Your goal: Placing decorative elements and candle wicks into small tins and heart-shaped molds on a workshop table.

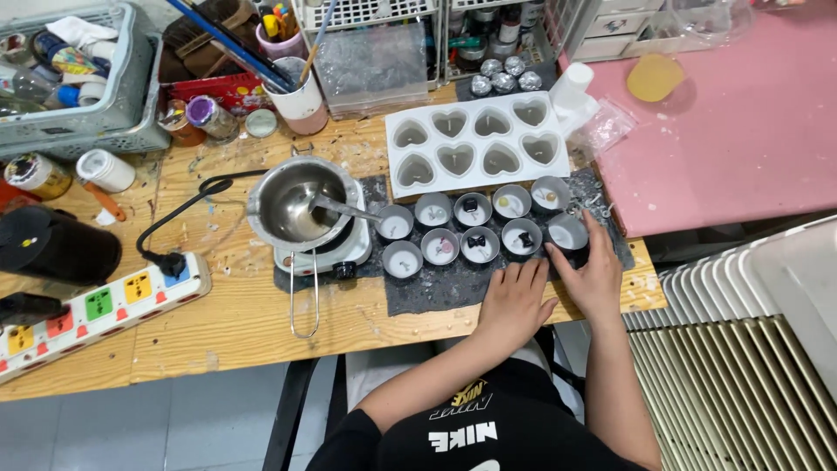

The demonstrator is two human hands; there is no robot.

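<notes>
Wax looks poured already, so most of it seems done. Left of the small metal cups [475, 228], the melting pot [292, 205] is sitting on its little hotplate [336, 253]. Behind the cups, the white heart mold [475, 144] is looking filled too. Left hand [514, 301] is lying flat and loose just below them; right hand [593, 270] is touching the rightmost cup [568, 232], fingers relaxed.

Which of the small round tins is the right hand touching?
The tin at the right end of the front row: the right hand has its fingers at its rim; the other tins sit untouched.
</notes>
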